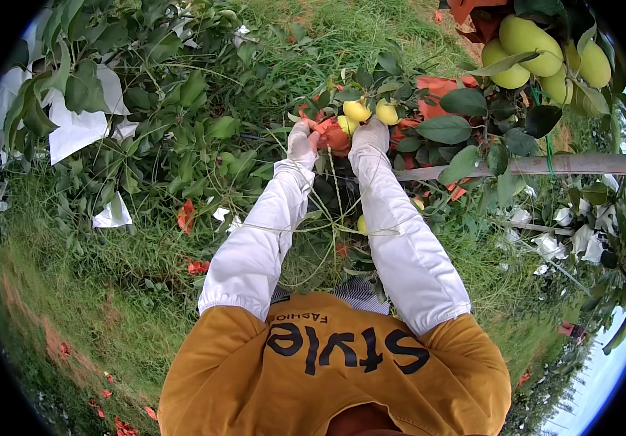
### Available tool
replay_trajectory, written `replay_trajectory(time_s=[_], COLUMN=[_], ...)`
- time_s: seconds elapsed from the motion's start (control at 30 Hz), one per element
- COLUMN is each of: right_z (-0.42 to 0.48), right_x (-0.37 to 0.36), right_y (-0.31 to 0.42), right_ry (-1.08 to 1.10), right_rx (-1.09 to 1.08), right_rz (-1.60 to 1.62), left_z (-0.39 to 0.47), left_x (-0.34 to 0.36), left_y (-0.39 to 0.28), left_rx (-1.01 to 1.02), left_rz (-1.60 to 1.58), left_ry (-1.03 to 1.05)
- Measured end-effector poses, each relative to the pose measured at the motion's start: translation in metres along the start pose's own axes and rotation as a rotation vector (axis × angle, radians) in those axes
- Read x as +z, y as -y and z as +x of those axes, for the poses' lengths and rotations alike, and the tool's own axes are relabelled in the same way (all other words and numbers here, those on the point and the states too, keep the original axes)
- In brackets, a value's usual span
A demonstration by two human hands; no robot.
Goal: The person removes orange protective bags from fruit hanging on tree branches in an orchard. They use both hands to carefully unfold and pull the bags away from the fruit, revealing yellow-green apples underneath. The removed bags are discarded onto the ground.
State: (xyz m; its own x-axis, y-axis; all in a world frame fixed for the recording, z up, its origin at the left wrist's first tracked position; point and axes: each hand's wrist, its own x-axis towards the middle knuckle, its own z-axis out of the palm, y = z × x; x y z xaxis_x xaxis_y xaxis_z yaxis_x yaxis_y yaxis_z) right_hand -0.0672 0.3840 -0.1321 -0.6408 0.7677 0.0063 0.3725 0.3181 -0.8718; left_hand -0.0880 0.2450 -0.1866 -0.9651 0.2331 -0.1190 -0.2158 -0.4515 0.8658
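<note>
Both my arms reach forward in white sleeves into a leafy apple branch. My left hand (pixel 301 143) has its thumb and fingers on a crumpled red paper wrapper (pixel 333 137). Against that wrapper sits a pale yellow apple (pixel 347 125), with another yellow apple (pixel 357 110) just above it. My right hand (pixel 372 135) is close below a third yellow apple (pixel 387 112); its fingers are hidden, so whether it grips anything cannot be told. More red paper (pixel 443 95) hangs among the leaves to the right.
A cluster of greenish-yellow apples (pixel 531 46) hangs at upper right. Below it a pale pole (pixel 580 164) runs sideways, with a green cord (pixel 549 152) beside it. White paper pieces (pixel 79 128) hang in foliage at left. Thin grass stalks (pixel 337 218) cross between my forearms.
</note>
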Motion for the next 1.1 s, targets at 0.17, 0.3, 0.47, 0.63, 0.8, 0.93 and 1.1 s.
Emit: replay_trajectory(time_s=[0.17,0.3,0.47,0.63,0.8,0.93,1.1], right_z=[-0.022,-0.048,-0.064,-0.055,0.006,0.003,0.002], right_x=[-0.012,-0.017,-0.024,-0.024,-0.005,0.012,0.008], right_y=[0.023,-0.008,-0.058,-0.095,-0.200,-0.177,-0.142], right_ry=[0.266,0.322,0.533,0.408,0.538,0.099,-0.073], right_rx=[0.124,0.114,0.647,0.660,0.617,0.000,-0.290], right_rz=[-0.792,-0.744,0.312,0.447,0.793,-0.055,-0.287], left_z=[-0.025,-0.058,-0.110,-0.184,-0.241,-0.258,-0.183], left_x=[-0.029,-0.058,-0.095,-0.153,-0.257,-0.284,-0.131], left_y=[0.009,0.012,-0.052,-0.149,-0.201,-0.216,-0.221], left_rx=[0.007,0.011,0.144,0.194,0.153,-0.196,0.403], left_rz=[0.135,0.193,0.359,0.738,1.245,1.785,1.406], left_ry=[0.008,0.044,0.183,0.128,-0.137,-0.284,0.006])
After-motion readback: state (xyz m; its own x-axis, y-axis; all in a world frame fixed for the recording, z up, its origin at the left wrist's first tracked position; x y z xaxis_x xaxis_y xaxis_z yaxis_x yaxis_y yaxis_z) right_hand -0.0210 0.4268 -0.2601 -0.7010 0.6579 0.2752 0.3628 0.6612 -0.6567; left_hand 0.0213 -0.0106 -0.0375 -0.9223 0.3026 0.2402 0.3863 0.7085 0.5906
